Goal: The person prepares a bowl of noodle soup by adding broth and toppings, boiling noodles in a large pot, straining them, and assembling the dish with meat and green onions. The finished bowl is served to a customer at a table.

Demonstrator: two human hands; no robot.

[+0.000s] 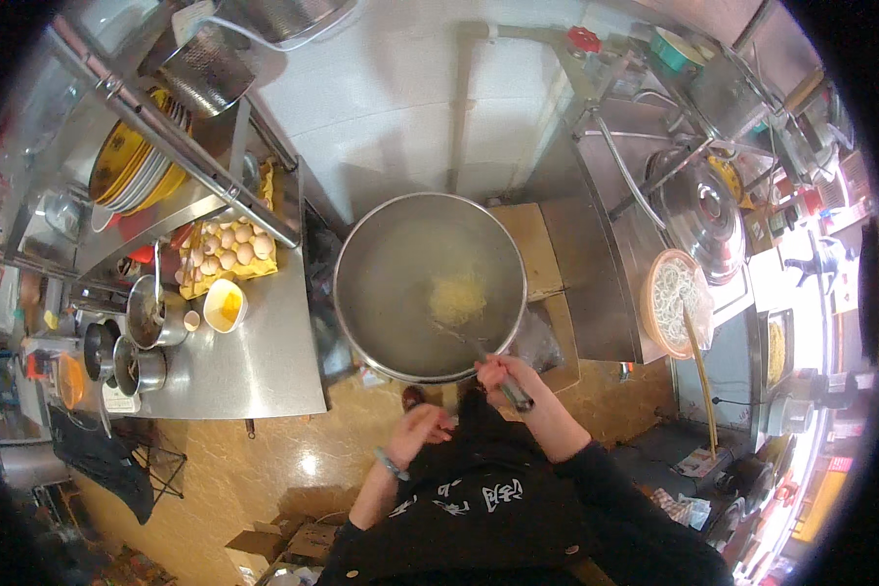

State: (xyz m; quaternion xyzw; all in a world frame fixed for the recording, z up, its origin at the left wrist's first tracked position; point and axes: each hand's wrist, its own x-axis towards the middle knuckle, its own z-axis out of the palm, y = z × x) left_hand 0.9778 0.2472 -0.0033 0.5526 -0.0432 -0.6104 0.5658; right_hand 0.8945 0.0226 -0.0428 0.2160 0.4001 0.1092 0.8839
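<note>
A large round steel pot [521,253] of cloudy liquid stands before me. In it lies a pale yellow clump [458,299], which looks like noodles or beaten egg. My right hand [509,381] grips the handle of a long metal utensil [516,394] at the pot's near rim. The utensil's shaft slants left into the pot beside the clump; its far end is blurred, so I cannot tell its kind. My left hand [423,431], with a bracelet at the wrist, hovers in front of my black apron [483,469]. Its fingers are loosely bent, and nothing shows in them.
On the left steel counter [264,373] are eggs in a yellow tray [243,253], a white bowl [225,305] with yellow liquid and small steel pots [146,315]. At right, chopsticks [699,381] rest in a basket [653,322] of white noodles. Cardboard boxes [531,249] flank the pot.
</note>
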